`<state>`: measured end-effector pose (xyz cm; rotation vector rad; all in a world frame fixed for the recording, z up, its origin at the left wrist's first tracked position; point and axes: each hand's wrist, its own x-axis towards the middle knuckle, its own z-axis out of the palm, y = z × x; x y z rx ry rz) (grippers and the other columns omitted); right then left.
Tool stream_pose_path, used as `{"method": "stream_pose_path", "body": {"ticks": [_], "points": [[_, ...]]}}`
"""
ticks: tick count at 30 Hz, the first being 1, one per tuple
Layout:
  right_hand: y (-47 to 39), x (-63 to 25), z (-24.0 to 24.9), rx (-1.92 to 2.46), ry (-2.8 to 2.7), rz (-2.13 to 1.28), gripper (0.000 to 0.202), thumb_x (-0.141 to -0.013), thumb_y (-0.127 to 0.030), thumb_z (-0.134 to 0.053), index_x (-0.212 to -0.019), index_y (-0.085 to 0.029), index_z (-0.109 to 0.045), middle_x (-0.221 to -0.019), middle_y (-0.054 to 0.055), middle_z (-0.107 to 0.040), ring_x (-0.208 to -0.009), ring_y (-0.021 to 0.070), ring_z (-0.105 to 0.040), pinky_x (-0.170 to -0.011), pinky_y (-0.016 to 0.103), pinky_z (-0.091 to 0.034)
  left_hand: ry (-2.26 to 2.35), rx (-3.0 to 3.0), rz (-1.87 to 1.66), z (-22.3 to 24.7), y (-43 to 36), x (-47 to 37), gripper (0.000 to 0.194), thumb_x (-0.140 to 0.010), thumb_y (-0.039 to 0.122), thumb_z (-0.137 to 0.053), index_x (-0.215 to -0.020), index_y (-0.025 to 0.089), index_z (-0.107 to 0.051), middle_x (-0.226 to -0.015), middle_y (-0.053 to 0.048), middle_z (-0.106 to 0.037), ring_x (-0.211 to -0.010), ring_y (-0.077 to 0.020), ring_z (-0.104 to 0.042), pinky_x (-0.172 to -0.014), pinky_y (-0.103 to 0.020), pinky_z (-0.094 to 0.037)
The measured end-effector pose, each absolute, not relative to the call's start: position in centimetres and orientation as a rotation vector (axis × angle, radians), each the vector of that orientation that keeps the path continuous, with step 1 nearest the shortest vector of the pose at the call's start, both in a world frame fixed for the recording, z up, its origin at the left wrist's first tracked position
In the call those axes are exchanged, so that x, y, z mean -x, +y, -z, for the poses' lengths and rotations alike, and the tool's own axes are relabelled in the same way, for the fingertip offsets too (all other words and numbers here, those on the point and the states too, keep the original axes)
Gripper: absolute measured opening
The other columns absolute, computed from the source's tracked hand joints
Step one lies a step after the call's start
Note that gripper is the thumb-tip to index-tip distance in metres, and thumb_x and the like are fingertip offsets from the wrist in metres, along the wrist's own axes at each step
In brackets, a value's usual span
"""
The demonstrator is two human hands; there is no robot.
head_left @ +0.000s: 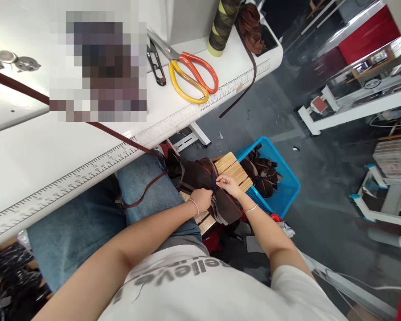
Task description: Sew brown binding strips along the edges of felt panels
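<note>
A bundle of dark brown fabric pieces lies across a slatted wooden stool beside my knee. Its middle is drawn in by a narrow dark cloth strip. My left hand is closed in a fist against the near side of the bundle, at the strip; its fingertips are mostly hidden. With thumb and forefinger my right hand pinches the strip on the other side. Stacked fabric edges fan out below the two hands.
A blue bin with several similar dark bundles stands past the stool. On the white machine table lie scissors, black thread snips and a camouflage-patterned roll. A brown strap hangs from the table onto my leg.
</note>
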<state>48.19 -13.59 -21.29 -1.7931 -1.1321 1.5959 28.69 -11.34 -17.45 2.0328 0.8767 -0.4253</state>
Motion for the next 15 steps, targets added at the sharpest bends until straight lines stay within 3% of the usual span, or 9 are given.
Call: {"method": "stream_pose_path", "body": {"ticks": [6,9,15], "points": [[-14.1,-48.1,21.4,1.847,-1.215,-1.537,0.045,-0.069,-0.062,-0.063,-0.077,-0.018,-0.055,-0.049,-0.010,-0.034,-0.045,0.0076,-0.029,-0.048,0.023,-0.024,0.961,-1.910,0.440,18.2,-11.4,-29.7,0.036,-0.092,0.044,-0.050,-0.089,0.013,-0.070,-0.091,-0.012,-0.070,-0.092,-0.0218,-0.067,-0.081,-0.033,-0.052],[-14.3,-47.9,21.5,1.881,-1.306,-1.468,0.048,-0.072,-0.066,-0.057,-0.078,-0.018,-0.055,-0.051,-0.008,-0.037,-0.047,0.0089,-0.032,-0.048,0.023,-0.027,1.026,-1.863,0.461,18.0,-11.2,-30.4,0.045,-0.090,0.051,-0.051,-0.093,0.011,-0.070,-0.094,-0.015,-0.070,-0.095,-0.0247,-0.067,-0.081,-0.034,-0.052],[-14.4,-47.4,21.9,1.980,-1.572,-1.136,0.051,-0.084,-0.064,-0.041,-0.079,-0.017,-0.059,-0.052,-0.003,-0.043,-0.048,0.0126,-0.040,-0.050,0.025,-0.034,1.022,-1.792,0.497,17.1,-10.4,-30.7,0.031,-0.092,0.040,-0.057,-0.103,0.012,-0.064,-0.100,-0.008,-0.067,-0.093,-0.0179,-0.065,-0.084,-0.038,-0.054]]}}
